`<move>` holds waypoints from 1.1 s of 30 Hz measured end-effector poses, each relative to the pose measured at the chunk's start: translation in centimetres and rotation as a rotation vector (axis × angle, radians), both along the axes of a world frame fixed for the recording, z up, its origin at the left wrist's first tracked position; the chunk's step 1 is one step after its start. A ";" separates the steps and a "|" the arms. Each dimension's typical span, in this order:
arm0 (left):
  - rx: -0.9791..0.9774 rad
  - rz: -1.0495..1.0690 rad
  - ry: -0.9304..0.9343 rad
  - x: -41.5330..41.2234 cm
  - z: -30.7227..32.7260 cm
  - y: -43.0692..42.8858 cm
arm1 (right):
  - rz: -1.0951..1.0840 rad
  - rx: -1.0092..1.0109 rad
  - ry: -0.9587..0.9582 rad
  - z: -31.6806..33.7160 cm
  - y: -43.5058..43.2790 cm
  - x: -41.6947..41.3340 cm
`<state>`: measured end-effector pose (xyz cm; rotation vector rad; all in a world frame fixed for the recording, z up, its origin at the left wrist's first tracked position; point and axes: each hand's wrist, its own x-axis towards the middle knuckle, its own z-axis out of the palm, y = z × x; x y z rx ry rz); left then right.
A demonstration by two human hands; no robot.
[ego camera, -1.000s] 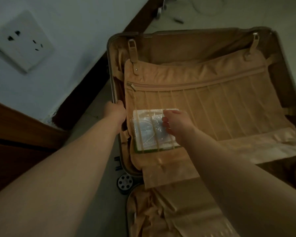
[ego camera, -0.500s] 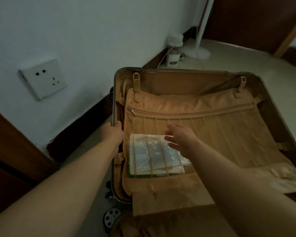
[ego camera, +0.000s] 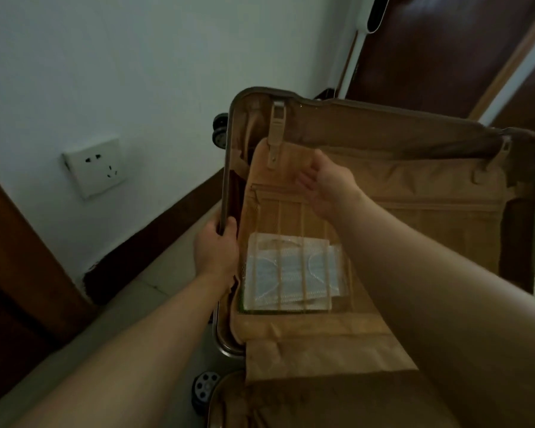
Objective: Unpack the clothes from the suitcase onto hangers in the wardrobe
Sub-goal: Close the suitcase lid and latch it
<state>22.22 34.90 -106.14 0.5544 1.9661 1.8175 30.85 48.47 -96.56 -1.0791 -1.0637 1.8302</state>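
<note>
suitcase [ego camera: 226, 168] lid raised higher, left hand [ego camera: 217, 251] curled round its rim; right hand [ego camera: 325, 186], fingers straight, left the mask packet [ego camera: 288, 273] for the divider strap [ego camera: 277, 131]; unpacking likely not begun.

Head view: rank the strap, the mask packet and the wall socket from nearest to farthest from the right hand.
From the right hand:
1. Strap, just up-left of it, at the top of the suitcase lining.
2. Mask packet, below the hand, lower in the suitcase.
3. Wall socket, far left, on the wall.
</note>
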 end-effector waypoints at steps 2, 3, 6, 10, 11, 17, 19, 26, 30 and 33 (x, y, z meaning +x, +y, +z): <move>0.045 -0.002 0.025 0.4 0.3 -0.7 | -0.037 0.015 0.097 1.7 0.2 -0.1; 0.061 0.000 0.035 0.7 0.5 -1.0 | -0.055 0.024 0.150 2.5 0.3 -0.1; 0.086 0.015 0.077 1.2 1.0 -1.9 | -0.102 0.077 0.237 5.2 0.6 0.1; 0.080 0.048 0.109 1.7 1.1 -3.1 | -0.093 0.116 0.270 7.4 0.8 0.5; 0.073 0.055 0.107 1.7 1.0 -3.4 | -0.080 0.109 0.270 7.7 0.7 0.5; 0.089 0.068 0.144 2.1 1.0 -3.8 | -0.127 0.124 0.097 9.8 0.5 -0.2; 0.105 0.063 0.144 2.2 1.1 -3.5 | -0.138 0.119 0.069 10.4 0.8 0.1; 0.093 -0.020 0.231 2.7 1.8 -0.5 | -0.161 0.125 0.173 12.6 2.1 3.3; 0.025 -0.116 0.233 2.6 3.8 2.3 | -0.157 0.180 0.240 13.8 2.6 6.1; -0.028 -0.182 0.151 2.7 5.5 3.9 | -0.137 0.208 0.288 14.1 2.4 8.4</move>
